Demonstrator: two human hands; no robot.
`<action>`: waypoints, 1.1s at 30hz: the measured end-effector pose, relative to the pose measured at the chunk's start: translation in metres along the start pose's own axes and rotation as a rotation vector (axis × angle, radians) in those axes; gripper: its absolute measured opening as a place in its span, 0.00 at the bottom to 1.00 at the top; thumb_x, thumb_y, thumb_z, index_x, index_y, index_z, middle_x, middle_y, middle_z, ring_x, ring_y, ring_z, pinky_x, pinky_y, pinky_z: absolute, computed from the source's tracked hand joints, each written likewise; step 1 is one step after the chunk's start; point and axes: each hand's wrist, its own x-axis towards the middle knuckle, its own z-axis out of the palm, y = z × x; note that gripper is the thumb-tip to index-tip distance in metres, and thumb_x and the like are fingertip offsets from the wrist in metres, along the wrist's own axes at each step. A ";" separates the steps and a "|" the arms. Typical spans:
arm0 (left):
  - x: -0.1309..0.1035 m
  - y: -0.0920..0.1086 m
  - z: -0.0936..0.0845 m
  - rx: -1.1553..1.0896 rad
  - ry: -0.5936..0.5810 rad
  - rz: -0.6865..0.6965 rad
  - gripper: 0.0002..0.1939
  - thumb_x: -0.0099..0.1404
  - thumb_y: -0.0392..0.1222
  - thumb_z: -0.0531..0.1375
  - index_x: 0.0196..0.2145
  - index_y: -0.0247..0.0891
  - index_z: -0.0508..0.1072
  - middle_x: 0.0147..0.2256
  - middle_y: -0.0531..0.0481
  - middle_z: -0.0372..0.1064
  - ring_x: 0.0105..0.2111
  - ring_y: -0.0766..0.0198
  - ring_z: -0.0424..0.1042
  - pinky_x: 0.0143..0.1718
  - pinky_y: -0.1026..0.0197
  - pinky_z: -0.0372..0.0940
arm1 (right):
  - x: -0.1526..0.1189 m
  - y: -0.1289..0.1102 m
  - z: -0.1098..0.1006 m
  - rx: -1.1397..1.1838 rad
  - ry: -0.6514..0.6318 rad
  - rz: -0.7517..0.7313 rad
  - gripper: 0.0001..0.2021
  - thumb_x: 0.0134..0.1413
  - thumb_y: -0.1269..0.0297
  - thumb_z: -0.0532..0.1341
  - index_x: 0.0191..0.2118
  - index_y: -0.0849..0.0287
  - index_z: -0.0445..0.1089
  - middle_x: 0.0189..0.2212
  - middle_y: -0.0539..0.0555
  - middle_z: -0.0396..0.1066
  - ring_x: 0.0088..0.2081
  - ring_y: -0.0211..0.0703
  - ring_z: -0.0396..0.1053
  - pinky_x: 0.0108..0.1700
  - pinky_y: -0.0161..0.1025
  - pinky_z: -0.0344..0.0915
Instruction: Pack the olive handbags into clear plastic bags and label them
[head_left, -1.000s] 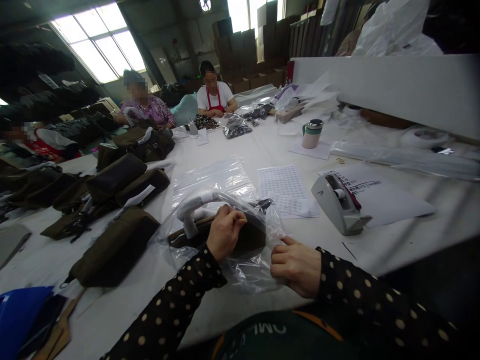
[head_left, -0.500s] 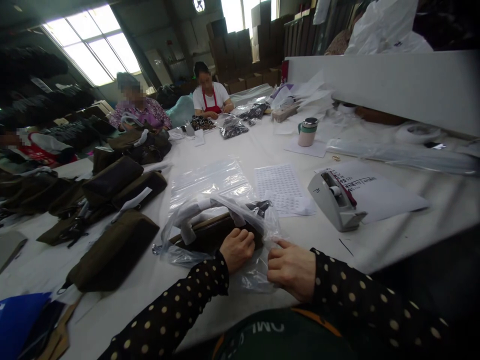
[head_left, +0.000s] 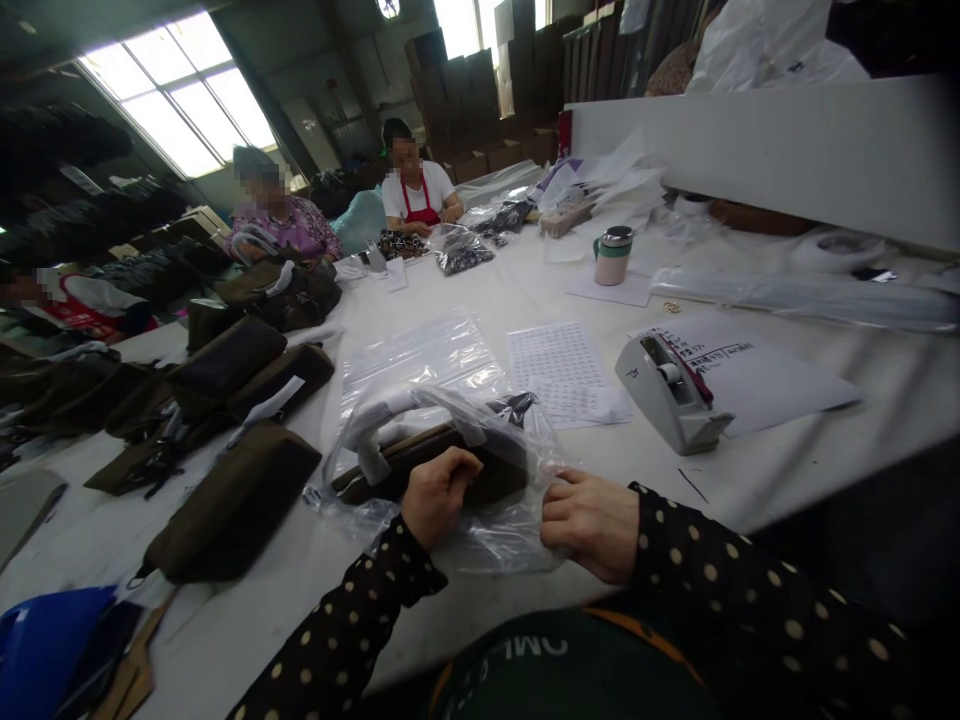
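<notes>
A dark olive bag (head_left: pixel 495 470) lies inside a clear plastic bag (head_left: pixel 487 550) in front of me, its wrapped handle arching up at the left. My right hand (head_left: pixel 589 520) is closed on the right edge of the plastic. Over the front of the olive bag is my left hand (head_left: pixel 441 492), fingers curled and bent together; what they hold, if anything, is hidden. Flat clear plastic bags (head_left: pixel 420 360) lie just behind, beside a printed sheet (head_left: pixel 559 360).
More olive bags (head_left: pixel 232 500) cover the table's left side. A tape dispenser (head_left: pixel 667 395), a cup (head_left: pixel 613 257) and a plastic roll (head_left: pixel 795 297) are on the right. Co-workers (head_left: pixel 420 195) sit across the table and at the far left. A blue item (head_left: pixel 52 630) lies front left.
My left hand has moved left along the bag. My right hand stays at the plastic's right edge, shifted slightly up and right. The view has tilted a little.
</notes>
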 end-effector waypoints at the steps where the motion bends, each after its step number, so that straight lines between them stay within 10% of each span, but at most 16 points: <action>1: 0.001 0.000 0.001 0.020 0.017 0.029 0.06 0.63 0.36 0.53 0.32 0.38 0.70 0.28 0.52 0.70 0.27 0.68 0.69 0.31 0.65 0.65 | 0.000 0.000 -0.002 -0.001 0.001 0.001 0.02 0.44 0.68 0.55 0.27 0.58 0.59 0.26 0.48 0.67 0.34 0.39 0.59 0.46 0.42 0.48; 8: 0.029 0.000 0.013 0.349 0.147 0.324 0.09 0.63 0.37 0.54 0.39 0.37 0.72 0.27 0.51 0.70 0.30 0.65 0.68 0.33 0.64 0.66 | 0.003 -0.001 -0.019 -0.009 0.026 -0.011 0.02 0.44 0.69 0.55 0.26 0.58 0.58 0.25 0.49 0.67 0.34 0.39 0.60 0.46 0.43 0.49; 17: 0.038 -0.003 0.027 0.761 -0.021 0.462 0.16 0.65 0.33 0.47 0.50 0.31 0.62 0.26 0.48 0.67 0.32 0.58 0.66 0.37 0.55 0.64 | 0.000 -0.009 -0.020 -0.052 0.046 -0.009 0.01 0.44 0.70 0.54 0.25 0.58 0.59 0.24 0.49 0.67 0.34 0.39 0.60 0.52 0.45 0.45; 25: 0.043 -0.011 0.030 0.409 0.239 0.267 0.14 0.61 0.34 0.53 0.45 0.35 0.60 0.29 0.49 0.69 0.31 0.62 0.69 0.37 0.59 0.65 | 0.003 -0.007 -0.017 -0.048 0.034 0.000 0.01 0.44 0.69 0.54 0.26 0.58 0.59 0.24 0.49 0.67 0.34 0.39 0.60 0.52 0.45 0.46; 29: 0.028 0.014 0.004 0.064 0.262 -0.043 0.20 0.56 0.36 0.59 0.46 0.38 0.58 0.28 0.54 0.70 0.24 0.69 0.66 0.31 0.65 0.64 | 0.006 -0.005 -0.020 -0.030 -0.002 -0.007 0.02 0.43 0.70 0.54 0.26 0.58 0.59 0.25 0.49 0.67 0.34 0.39 0.60 0.50 0.45 0.48; 33: -0.029 0.051 -0.061 -0.154 0.243 -0.134 0.19 0.56 0.37 0.59 0.45 0.39 0.58 0.26 0.56 0.68 0.26 0.68 0.68 0.33 0.65 0.65 | 0.008 -0.007 -0.027 -0.017 0.009 -0.025 0.02 0.43 0.71 0.54 0.26 0.58 0.59 0.25 0.49 0.67 0.35 0.40 0.61 0.51 0.47 0.48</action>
